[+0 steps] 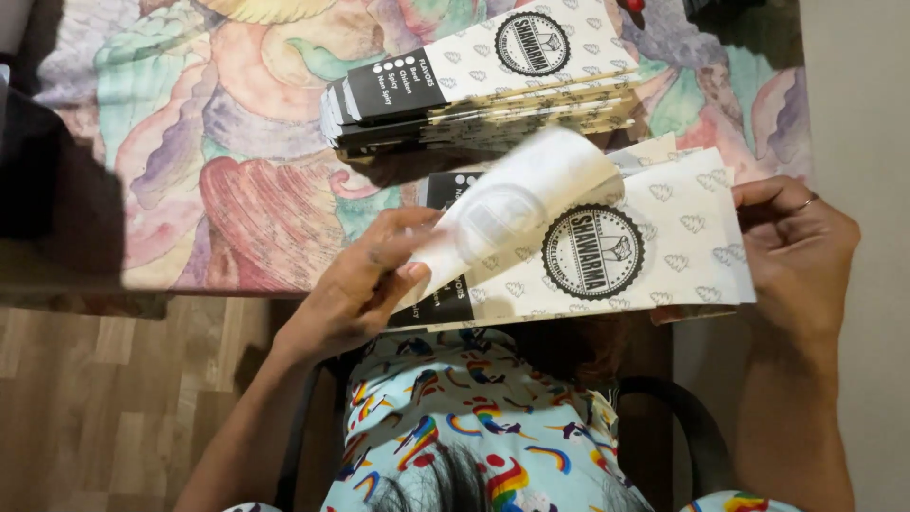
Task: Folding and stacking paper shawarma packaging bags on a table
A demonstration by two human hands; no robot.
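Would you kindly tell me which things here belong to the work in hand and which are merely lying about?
In hand:
- left hand
- right hand
- flat printed sleeve
- white flap
- stack of flat sleeves

Lying about:
- patterned tablecloth
- wooden floor
- chair

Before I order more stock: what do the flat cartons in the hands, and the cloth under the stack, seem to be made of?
Carton: thin matte paperboard, likely; its white flap curls under the left hand, and the right hand pinches a crisp edge. Stack: same board, with thin layered edges. Cloth: possibly printed fabric or vinyl; the dull look leaves it open.
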